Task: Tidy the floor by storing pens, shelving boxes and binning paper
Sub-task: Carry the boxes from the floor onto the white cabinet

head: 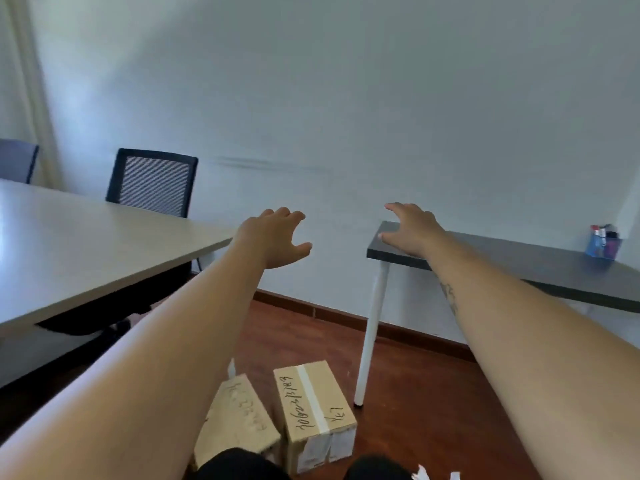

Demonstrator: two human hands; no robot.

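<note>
Reaching forward at mid-frame, left hand and right hand spread open, holding nothing; two boxes lie lower centre.

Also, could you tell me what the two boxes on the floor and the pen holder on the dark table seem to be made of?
The left box and the right box look like plain brown cardboard: matte faces, handwritten marks, pale tape along the right box's seam. The pen holder on the dark table is blue, perhaps see-through plastic or mesh; too small to say.
</note>
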